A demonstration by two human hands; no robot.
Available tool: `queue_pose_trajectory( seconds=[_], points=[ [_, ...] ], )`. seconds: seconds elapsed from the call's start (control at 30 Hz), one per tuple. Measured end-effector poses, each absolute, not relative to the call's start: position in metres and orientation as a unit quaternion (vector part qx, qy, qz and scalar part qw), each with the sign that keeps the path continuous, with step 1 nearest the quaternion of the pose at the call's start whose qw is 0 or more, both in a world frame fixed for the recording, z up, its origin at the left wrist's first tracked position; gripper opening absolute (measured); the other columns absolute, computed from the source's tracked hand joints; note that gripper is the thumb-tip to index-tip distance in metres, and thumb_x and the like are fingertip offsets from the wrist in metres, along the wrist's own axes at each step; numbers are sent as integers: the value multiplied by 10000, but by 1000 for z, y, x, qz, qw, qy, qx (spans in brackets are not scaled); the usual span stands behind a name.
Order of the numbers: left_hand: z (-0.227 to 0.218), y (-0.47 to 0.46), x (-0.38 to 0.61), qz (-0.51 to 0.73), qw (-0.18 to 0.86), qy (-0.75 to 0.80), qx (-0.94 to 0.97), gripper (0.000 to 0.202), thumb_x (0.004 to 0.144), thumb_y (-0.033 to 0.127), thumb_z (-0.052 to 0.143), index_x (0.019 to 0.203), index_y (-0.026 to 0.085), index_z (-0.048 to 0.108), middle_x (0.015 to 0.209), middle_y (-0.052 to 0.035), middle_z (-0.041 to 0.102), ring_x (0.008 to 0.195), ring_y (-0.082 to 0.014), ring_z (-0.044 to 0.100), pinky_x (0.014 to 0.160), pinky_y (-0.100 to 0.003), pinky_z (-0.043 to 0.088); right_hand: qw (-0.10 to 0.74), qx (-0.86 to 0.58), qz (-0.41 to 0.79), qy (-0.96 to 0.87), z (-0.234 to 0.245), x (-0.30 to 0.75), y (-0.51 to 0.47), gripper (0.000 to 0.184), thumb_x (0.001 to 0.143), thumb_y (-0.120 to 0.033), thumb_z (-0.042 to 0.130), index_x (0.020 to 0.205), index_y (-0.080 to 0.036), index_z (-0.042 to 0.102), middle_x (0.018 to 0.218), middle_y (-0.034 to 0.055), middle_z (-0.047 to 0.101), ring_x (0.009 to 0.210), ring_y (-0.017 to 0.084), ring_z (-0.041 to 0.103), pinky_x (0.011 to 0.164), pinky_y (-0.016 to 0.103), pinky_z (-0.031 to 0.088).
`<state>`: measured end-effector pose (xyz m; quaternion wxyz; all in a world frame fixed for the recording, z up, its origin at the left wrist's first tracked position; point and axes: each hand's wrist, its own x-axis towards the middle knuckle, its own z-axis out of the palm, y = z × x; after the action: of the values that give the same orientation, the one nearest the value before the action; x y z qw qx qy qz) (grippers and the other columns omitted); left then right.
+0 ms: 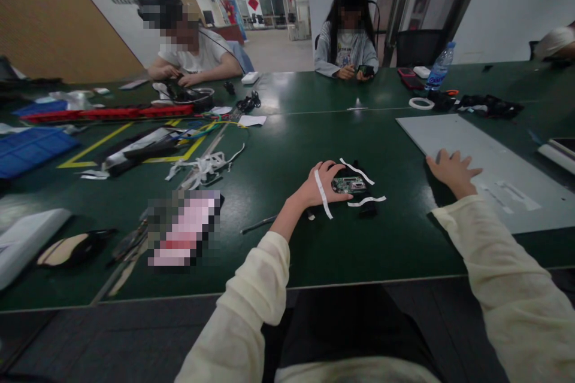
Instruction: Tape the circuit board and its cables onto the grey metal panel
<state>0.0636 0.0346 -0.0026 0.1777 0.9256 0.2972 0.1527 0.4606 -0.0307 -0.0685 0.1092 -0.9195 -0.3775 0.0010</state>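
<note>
My left hand (320,184) curls round the left side of a small green circuit board (350,185), its thumb along the near side and fingers along the far side. Black parts (368,206) stick out from under the board. One white strip (323,194) lies across the back of that hand. Two more white strips, a far one (357,171) and a near one (366,200), cross the ends of the black parts. Over to the right, my right hand (453,172) rests with spread fingers at the left part of a light grey board (471,137), holding nothing.
A pink-screened phone (186,230) and a tangle of white strips (204,167) lie left on the green table (287,137). A white tape roll (421,103) and a water bottle (440,69) are at the far right. Two people sit opposite, handling small things.
</note>
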Motion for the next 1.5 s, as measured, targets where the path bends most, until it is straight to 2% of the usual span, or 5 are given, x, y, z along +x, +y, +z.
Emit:
queue_pose_trajectory(
  seconds=[0.27, 0.87, 1.03, 1.23, 1.5],
  points=[
    [11, 33, 60, 212, 200, 292, 911, 721, 714, 617, 667, 1274, 195, 498, 1362, -139, 455, 1291, -325, 404, 1105, -491, 305, 111, -919, 11, -379, -65, 458, -31, 757, 867, -692, 221, 1373, -180, 456, 1474, 232, 294, 1346, 515, 187, 950, 783, 107],
    [29, 39, 43, 266, 123, 308, 905, 780, 717, 604, 675, 1345, 211, 432, 1395, -132, 428, 1319, -324, 378, 1122, -509, 296, 101, -905, -28, -413, -67, 443, -30, 757, 881, -678, 187, 1379, -171, 448, 1459, 228, 329, 1328, 501, 244, 940, 774, 168],
    [37, 35, 44, 276, 110, 308, 904, 791, 712, 565, 695, 1365, 225, 406, 1373, -128, 450, 1286, -327, 416, 1103, -522, 321, 85, -877, -47, -470, -62, 418, -40, 715, 903, -648, 189, 1395, -189, 433, 1456, 214, 345, 1300, 473, 306, 935, 739, 243],
    [41, 32, 46, 278, 91, 294, 910, 800, 729, 594, 669, 1371, 204, 394, 1391, -138, 438, 1317, -316, 389, 1131, -523, 272, 60, -805, -88, -584, -53, 378, -60, 653, 938, -581, 192, 1419, -197, 413, 1464, 179, 365, 1287, 423, 347, 952, 662, 323],
    [64, 21, 48, 293, 84, 289, 908, 823, 722, 579, 678, 1391, 222, 360, 1403, -125, 435, 1327, -316, 381, 1131, -524, 270, 47, -669, -51, -740, -34, 332, -91, 653, 948, -566, 211, 1475, -203, 340, 1526, 141, 298, 1356, 399, 289, 1009, 612, 321]
  ],
)
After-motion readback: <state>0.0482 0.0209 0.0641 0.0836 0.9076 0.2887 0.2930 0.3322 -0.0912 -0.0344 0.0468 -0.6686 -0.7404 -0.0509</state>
